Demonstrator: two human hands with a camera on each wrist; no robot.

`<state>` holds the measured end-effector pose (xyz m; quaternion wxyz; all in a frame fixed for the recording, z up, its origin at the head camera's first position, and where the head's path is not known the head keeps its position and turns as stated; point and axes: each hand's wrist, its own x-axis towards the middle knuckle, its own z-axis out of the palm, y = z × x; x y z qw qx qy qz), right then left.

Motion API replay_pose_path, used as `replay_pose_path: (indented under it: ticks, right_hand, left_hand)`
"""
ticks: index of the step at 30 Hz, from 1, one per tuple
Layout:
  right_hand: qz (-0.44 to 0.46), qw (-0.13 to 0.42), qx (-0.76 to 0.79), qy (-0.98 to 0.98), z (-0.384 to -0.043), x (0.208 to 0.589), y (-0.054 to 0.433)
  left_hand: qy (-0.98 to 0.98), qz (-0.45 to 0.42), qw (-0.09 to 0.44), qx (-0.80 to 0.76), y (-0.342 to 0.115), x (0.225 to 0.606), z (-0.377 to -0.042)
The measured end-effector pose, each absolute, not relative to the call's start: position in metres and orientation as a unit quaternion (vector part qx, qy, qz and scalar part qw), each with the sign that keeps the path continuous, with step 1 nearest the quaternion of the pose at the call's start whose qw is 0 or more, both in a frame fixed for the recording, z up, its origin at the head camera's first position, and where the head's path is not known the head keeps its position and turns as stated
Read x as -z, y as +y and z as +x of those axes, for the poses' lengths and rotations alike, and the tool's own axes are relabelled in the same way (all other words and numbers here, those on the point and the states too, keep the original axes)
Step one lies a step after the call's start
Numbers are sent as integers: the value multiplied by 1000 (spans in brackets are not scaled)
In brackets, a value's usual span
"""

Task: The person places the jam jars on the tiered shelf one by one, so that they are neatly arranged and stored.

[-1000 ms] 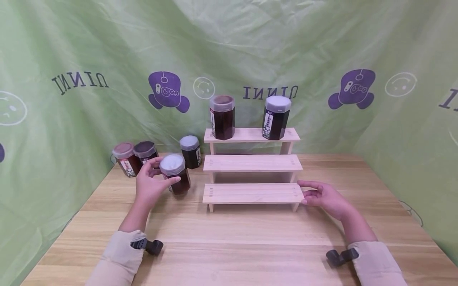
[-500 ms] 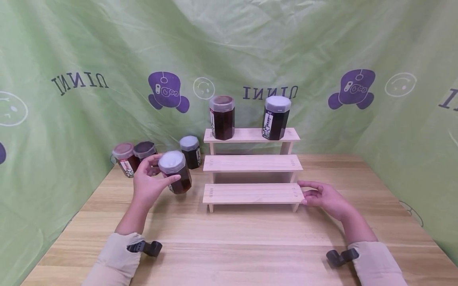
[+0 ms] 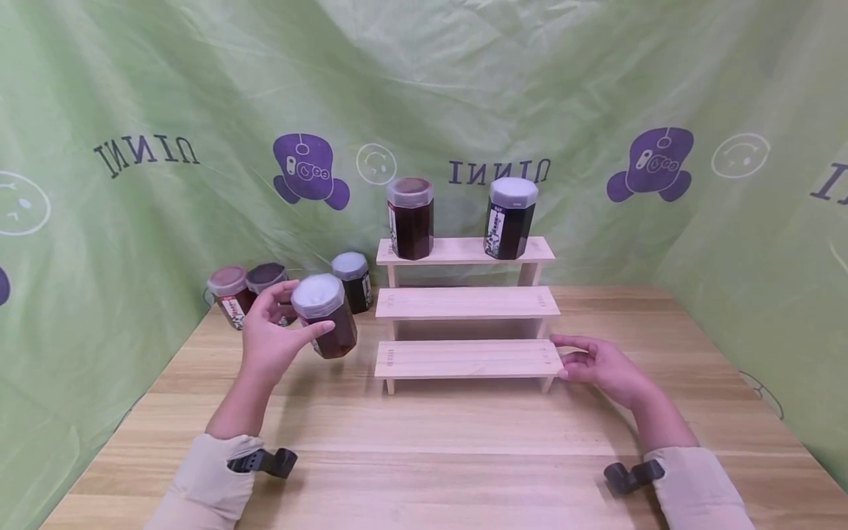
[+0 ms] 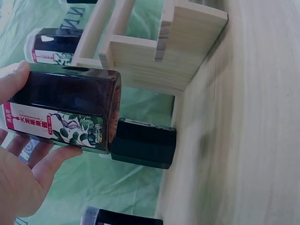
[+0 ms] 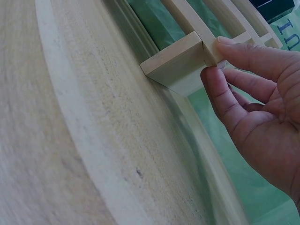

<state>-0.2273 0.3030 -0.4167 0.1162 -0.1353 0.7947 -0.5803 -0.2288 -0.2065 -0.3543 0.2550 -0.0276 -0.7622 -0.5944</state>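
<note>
My left hand (image 3: pixel 273 342) holds a jam jar (image 3: pixel 336 331) with a whitish lid and dark red contents, thumb on one side and fingers on the other. The jar is tilted and raised above the table, left of the shelf. Its label, with a leafy plant picture, faces the left wrist camera (image 4: pixel 56 123). A pale three-step wooden shelf (image 3: pixel 467 359) stands in the middle. At the right end of its lowest step, my right hand (image 3: pixel 606 372) pinches the board's corner between thumb and fingers. Two jars stand on the top step, one dark red (image 3: pixel 412 230), one nearly black (image 3: pixel 510 230).
At the table's back left stand a red-lidded jar (image 3: pixel 232 303), a dark-lidded jar (image 3: pixel 267 275) partly hidden by my left hand, and a white-lidded dark jar (image 3: pixel 358 291) close to the shelf. A green printed cloth (image 3: pixel 424 88) hangs behind and at both sides.
My left hand has lifted the jar slightly off the table and drawn back a little to the left, the jar tilting more. The right hand and shelf look still.
</note>
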Motion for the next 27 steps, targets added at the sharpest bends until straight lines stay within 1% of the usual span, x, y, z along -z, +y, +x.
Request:
replay_pose_path:
  ticks: [13,20,27]
  right_hand:
    - [-137,117,591,786,-228,416,303]
    - [-137,115,588,789,-227,417,302]
    - [-139,113,585,791,-228,417,302]
  left_hand:
    - [-770,-43,258,582,-197,341,-222]
    - [-775,-45,241,582,-189,333,-218]
    - [-760,-70,232,603,-182,329,-217]
